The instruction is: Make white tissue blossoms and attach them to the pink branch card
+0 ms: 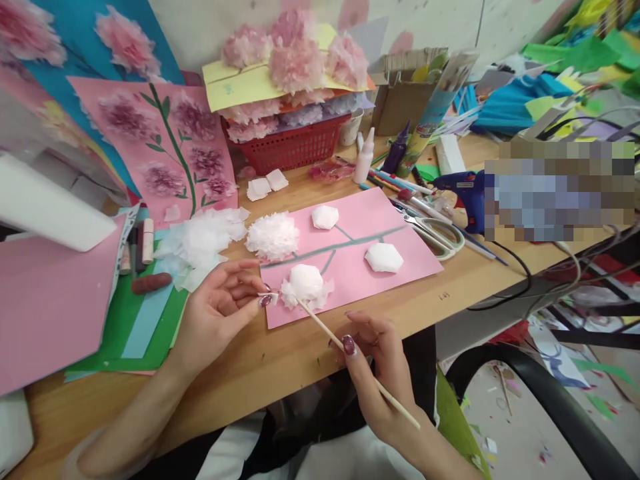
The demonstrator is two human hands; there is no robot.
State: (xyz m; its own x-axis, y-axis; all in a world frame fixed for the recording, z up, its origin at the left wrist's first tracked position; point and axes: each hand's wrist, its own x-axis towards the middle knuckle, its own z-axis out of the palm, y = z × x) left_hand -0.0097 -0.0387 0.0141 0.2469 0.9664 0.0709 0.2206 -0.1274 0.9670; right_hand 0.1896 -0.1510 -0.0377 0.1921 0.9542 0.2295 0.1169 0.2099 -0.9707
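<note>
My right hand (373,360) grips a thin wooden stick (323,325), its far tip touching the base of a white paper puff (306,281) ringed with tissue pieces. Between the thumb and fingertips of my left hand (225,303) is a small white piece of tissue paper (269,294), left of that puff. Under them lies a pink sheet (360,293) with a painted grey-green branch (350,241). A full ruffled white paper flower (273,237) sits at the sheet's left edge. Two plain white puffs, one farther back (325,217) and one to the right (384,257), rest on the sheet.
Loose white tissue squares (200,237) are heaped left of the sheet. Scissors (437,235), a blue glue gun (463,193), pens and glue bottles (365,159) lie to the right and behind. A red basket (290,145) with paper flowers stands at the back.
</note>
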